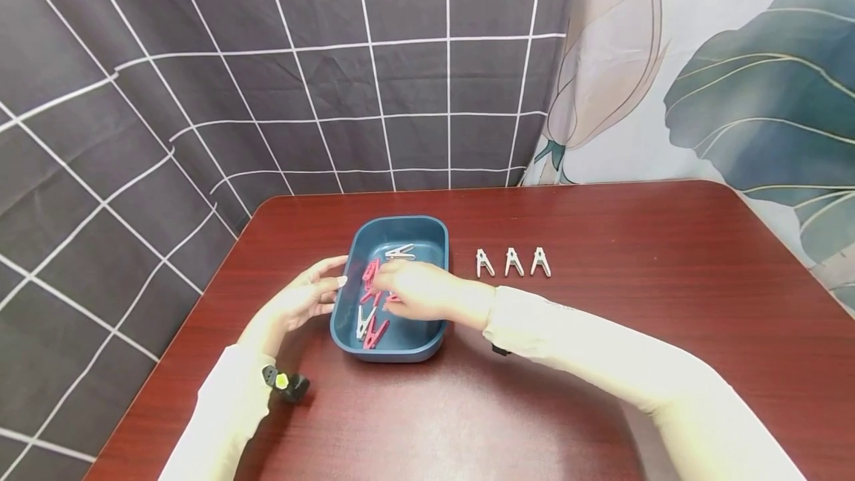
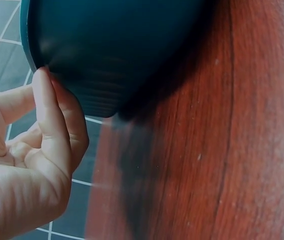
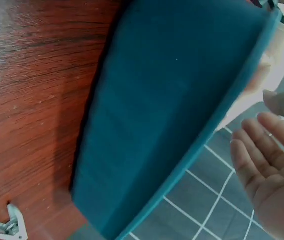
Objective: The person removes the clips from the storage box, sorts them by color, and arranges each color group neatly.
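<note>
teal tray (image 1: 401, 351) near the table's (image 1: 668, 318) left edge: left hand (image 1: 303, 303), fingers relaxed, steadies its rim; right hand (image 1: 417, 289) reaches among pink pegs (image 1: 369, 273), grip unclear.

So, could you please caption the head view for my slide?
Right hand reaches among clothespins in a blue tray; left hand touches its rim.
</note>
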The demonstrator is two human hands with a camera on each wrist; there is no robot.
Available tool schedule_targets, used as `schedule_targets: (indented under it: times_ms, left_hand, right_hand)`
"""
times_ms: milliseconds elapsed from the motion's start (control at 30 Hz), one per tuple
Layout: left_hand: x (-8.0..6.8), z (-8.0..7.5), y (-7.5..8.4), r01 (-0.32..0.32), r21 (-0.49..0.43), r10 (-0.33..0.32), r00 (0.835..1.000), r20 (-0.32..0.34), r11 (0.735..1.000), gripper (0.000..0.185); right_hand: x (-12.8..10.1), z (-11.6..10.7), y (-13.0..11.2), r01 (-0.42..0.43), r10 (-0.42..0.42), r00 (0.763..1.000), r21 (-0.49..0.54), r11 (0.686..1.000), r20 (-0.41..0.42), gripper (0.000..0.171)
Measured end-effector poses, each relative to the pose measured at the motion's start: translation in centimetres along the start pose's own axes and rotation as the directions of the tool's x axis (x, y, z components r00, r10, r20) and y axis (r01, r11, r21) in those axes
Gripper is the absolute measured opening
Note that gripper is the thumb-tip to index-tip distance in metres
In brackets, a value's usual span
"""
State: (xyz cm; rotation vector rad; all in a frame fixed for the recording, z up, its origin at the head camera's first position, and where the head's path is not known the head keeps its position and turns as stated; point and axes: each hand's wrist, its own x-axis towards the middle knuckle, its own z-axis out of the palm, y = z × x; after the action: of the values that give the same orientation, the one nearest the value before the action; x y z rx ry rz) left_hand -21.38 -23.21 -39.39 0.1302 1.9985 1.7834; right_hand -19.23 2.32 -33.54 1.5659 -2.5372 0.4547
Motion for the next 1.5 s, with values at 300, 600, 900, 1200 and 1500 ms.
schedule_targets:
  times_ms: [300,600,900,1200,1500]
  left_hand:
    - [-0.1,0.1,-0.1,-0.040,-0.018,0.040,0.999,0.015,0.999,0.055]
    - [-0.2,0.3,-0.5,-0.039,-0.006,0.039,0.999,-0.003,0.999,0.054]
    - [-0.3,0.2,-0.8,-0.042,0.012,0.043,0.999,-0.018,0.999,0.054]
    - [-0.1,0.1,-1.0,-0.059,0.011,0.059,0.998,-0.013,0.998,0.053]
    - [0.1,0.2,-0.9,-0.062,-0.007,0.061,0.998,-0.005,0.998,0.053]
  right_hand:
    - [2.0,1.8,-1.2,0.063,-0.051,0.978,-0.054,0.997,0.200,0.024]
    - [3.0,3.9,-1.3,0.107,-0.090,0.959,-0.051,0.993,0.268,0.025]
    - [3.2,5.1,-1.0,0.097,-0.077,0.946,-0.048,0.994,0.314,0.026]
    - [3.2,5.5,-0.4,0.101,-0.070,0.955,-0.094,0.990,0.288,0.019]
    - [3.1,5.4,-0.2,0.074,-0.035,0.950,-0.118,0.990,0.309,0.013]
